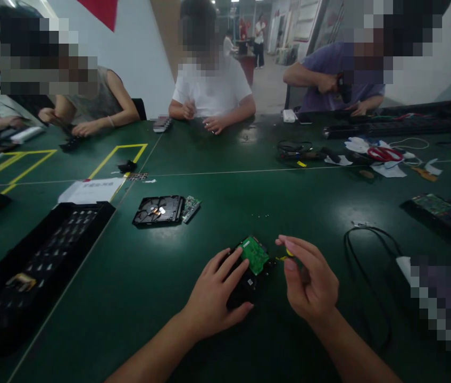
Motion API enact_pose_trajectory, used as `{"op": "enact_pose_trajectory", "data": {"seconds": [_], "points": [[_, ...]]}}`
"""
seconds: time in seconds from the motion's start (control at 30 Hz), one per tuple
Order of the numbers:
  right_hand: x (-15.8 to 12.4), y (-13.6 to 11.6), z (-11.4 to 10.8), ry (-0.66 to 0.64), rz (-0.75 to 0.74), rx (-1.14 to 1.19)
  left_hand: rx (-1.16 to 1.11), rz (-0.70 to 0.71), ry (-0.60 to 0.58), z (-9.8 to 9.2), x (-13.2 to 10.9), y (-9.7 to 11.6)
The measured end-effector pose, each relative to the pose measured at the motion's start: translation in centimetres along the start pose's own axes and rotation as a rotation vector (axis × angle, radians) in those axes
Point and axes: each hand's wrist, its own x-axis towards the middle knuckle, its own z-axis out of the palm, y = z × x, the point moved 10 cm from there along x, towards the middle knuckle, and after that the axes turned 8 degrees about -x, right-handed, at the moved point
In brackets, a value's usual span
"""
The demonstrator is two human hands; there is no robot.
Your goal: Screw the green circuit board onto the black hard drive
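Observation:
A black hard drive (250, 282) with a green circuit board (255, 255) on its upper face lies on the dark green table in front of me. My left hand (219, 292) rests over it, with fingertips on the board and the thumb along the near side. Just right of the drive, my right hand (311, 276) is closed in a pinch around a small yellow piece (289, 252). Its exact kind is hidden by the fingers. Several tiny bright bits (260, 216) are scattered beyond the drive.
Another hard drive (158, 210) lies beside a loose circuit board (191, 209). At left stands a long black tray (101, 206) with small parts inside. A black cable (347, 250) loops at right, near another board-bearing device (441, 210). Co-workers sit across the table (225, 197).

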Motion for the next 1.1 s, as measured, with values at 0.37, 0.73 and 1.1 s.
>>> {"op": "enact_pose_trajectory", "data": {"seconds": [0.37,0.73,1.1], "points": [[-0.5,-0.3,0.4,0.024,-0.074,-0.035,-0.018,-0.020,-0.008,-0.3,0.5,0.2],[-0.6,-1.4,0.0,0.078,-0.220,-0.087,0.016,0.035,0.044,-0.4,-0.1,0.6],[-1.9,-0.2,1.1,0.068,-0.209,-0.105,0.038,0.029,0.004,-0.5,-0.1,1.0]]}}
